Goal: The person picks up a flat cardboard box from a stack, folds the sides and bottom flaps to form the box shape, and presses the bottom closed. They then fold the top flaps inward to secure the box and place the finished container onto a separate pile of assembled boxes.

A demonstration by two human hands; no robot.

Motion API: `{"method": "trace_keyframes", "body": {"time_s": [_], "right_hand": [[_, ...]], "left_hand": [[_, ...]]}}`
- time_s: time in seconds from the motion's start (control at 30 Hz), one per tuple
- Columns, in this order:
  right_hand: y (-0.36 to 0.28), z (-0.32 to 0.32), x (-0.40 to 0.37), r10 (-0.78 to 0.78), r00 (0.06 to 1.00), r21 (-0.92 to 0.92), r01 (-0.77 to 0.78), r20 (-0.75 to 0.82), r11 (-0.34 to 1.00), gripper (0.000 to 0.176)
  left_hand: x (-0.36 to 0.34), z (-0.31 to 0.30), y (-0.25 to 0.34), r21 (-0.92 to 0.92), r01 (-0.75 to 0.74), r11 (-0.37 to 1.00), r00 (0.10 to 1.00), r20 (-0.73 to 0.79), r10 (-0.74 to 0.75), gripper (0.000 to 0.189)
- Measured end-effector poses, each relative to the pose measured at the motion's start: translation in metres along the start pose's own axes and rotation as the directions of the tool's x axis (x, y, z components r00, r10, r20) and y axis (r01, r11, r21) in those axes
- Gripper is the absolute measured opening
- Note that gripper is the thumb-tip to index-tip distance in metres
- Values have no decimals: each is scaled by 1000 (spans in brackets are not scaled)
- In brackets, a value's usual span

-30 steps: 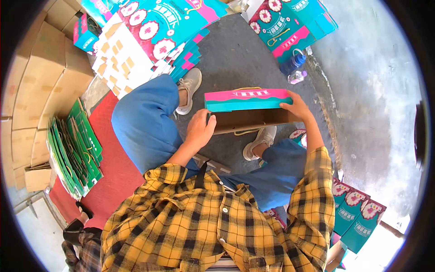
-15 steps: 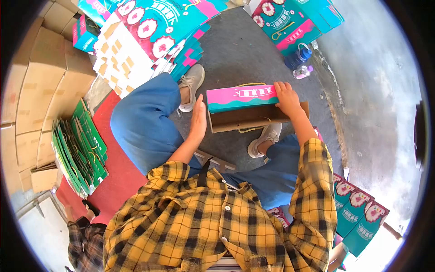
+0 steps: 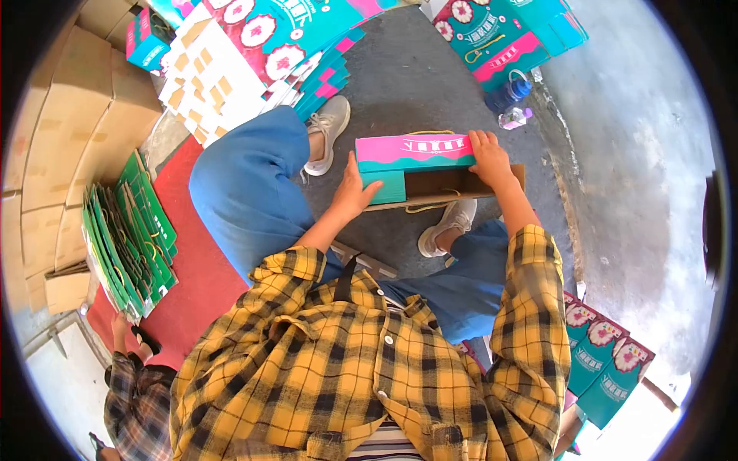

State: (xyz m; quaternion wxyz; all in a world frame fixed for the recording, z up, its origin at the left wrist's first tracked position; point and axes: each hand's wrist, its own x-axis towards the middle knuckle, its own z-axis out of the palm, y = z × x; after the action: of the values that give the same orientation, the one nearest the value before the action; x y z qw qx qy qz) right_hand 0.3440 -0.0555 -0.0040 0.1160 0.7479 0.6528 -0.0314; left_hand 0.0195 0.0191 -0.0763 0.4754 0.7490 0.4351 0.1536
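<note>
Between my knees is a pink and teal cardboard gift box (image 3: 415,151), its brown inside showing through the open side that faces me. My left hand (image 3: 354,192) is at the box's left end, fingers along the outside and thumb over a teal end flap (image 3: 387,187) folded inward across the opening. My right hand (image 3: 490,160) grips the top right corner, fingers over the pink and teal panel. On the right, the opening is uncovered. A yellow cord handle (image 3: 424,207) shows below the box's lower edge.
Flat printed box sheets (image 3: 284,38) are piled ahead on the left, more box sheets (image 3: 507,38) ahead on the right. A blue bottle (image 3: 509,94) stands by the wall. Green folded boxes (image 3: 131,238) and brown cartons (image 3: 69,131) are at left, near another person's sleeve (image 3: 138,399).
My left hand has moved from beside the box onto its left end, and the teal end flap now lies folded across the opening. My right hand keeps its grip.
</note>
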Motion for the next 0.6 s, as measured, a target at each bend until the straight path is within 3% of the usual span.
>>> {"method": "trace_keyframes", "body": {"time_s": [0.07,0.13,0.17,0.2,0.23,0.27,0.3,0.33,0.37,0.4,0.43,0.5,0.6], "right_hand": [[2,-2,-2,17,1000,-18,-18,-7,1000,84],[12,-23,-8,-58,998,-29,58,-5,998,82],[19,-37,-10,1,998,-80,-5,-58,997,57],[33,-45,-10,27,998,-87,-31,-50,996,57],[52,-48,-8,240,960,20,-245,144,969,52],[71,-51,-8,407,846,86,-460,344,884,49],[97,-24,-19,333,917,157,-371,221,915,47],[101,-24,-28,356,909,157,-392,216,906,47],[103,-21,-42,294,873,506,-469,389,724,49],[102,-23,-54,165,846,747,-528,508,404,52],[103,-25,-63,186,842,748,-536,507,391,52],[102,-29,-72,137,856,828,-516,498,220,59],[98,-26,-75,118,854,832,-521,508,189,64]], "left_hand": [[0,-1,-4,3,-1,1000,1000,14,1,99],[2,6,-10,-11,-14,1000,999,49,14,99],[3,8,-15,-23,-30,999,999,27,31,99],[3,9,-19,-32,-43,999,999,3,43,98],[1,9,-18,-38,-55,998,998,20,56,98],[0,9,-17,-37,-46,998,999,16,47,98],[2,7,-16,-34,-44,998,999,10,44,98],[5,8,-20,-32,-63,997,998,24,64,98],[5,10,-24,-49,-80,996,997,17,81,98],[5,12,-26,-67,-98,993,995,10,99,98],[6,13,-29,-66,-114,991,993,27,116,98],[6,13,-29,-94,-154,984,988,-23,153,91],[7,8,-25,-185,-95,978,993,45,105,82]]}}
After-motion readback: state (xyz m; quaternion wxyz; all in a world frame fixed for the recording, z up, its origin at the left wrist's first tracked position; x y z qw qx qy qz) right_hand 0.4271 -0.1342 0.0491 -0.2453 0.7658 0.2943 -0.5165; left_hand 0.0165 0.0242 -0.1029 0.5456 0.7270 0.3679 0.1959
